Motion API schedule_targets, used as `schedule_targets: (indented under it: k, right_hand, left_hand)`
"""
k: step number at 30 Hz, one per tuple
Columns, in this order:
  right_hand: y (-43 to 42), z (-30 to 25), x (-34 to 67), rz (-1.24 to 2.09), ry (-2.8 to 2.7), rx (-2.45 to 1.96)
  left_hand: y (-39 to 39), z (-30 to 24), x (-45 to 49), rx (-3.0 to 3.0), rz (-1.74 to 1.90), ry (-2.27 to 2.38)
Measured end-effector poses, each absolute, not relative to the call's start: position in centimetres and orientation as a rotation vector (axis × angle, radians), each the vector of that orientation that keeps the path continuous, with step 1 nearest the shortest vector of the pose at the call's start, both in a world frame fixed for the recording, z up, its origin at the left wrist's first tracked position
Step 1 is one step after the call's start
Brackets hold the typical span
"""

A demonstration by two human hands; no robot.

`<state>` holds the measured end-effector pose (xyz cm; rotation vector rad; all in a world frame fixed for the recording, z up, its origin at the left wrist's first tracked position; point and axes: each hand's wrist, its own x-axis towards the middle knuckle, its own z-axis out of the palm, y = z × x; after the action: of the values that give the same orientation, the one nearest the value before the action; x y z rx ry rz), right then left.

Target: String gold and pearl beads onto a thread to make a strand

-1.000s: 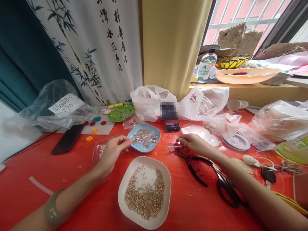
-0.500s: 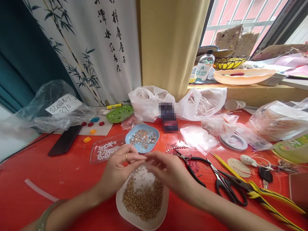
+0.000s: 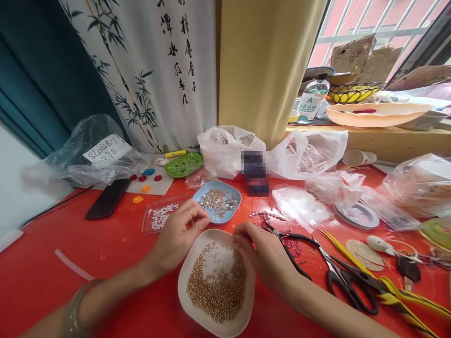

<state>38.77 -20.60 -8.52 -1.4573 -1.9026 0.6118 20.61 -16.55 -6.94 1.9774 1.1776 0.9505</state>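
A white dish full of small gold beads sits on the red table in front of me. My left hand, with a ring on one finger, rests at the dish's far left rim, its fingers curled together. My right hand hovers over the dish's right side, fingertips pinched down among the gold beads; what it grips is too small to see. A blue dish of mixed beads lies just beyond my hands. A clear tray of white pearls is left of it.
Black pliers, black scissors and yellow tweezers lie right of the dish. Plastic bags of beads line the back. A black phone, a green dish and a window ledge with a peach tray surround the work area.
My right hand left the strand beside the pliers and came to the white dish, then dipped to the gold beads. My left hand drew back from the blue dish to the white dish's rim.
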Motion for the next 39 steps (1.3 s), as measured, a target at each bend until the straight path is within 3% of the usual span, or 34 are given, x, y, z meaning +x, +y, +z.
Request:
schedule_targets:
  k: [5, 13, 27, 39]
  right_hand:
    - [-20.2, -9.0, 39.1, 0.627, -1.794, -1.436]
    - [-20.3, -9.5, 38.8, 0.612, -1.777, -1.387]
    - [-21.9, -11.9, 37.4, 0.525, -1.959, -1.4]
    - [-21.6, -11.3, 37.7, 0.811, -1.644, -1.31]
  left_hand:
    - [-15.2, -6.9, 19.8, 1.907, 0.995, 1.229]
    - [-16.5, -8.7, 20.9, 2.307, 0.503, 1.041]
    - [-17.4, -10.0, 21.4, 2.496, 0.282, 1.056]
    - [-16.8, -9.4, 21.9, 1.364, 0.677, 1.063]
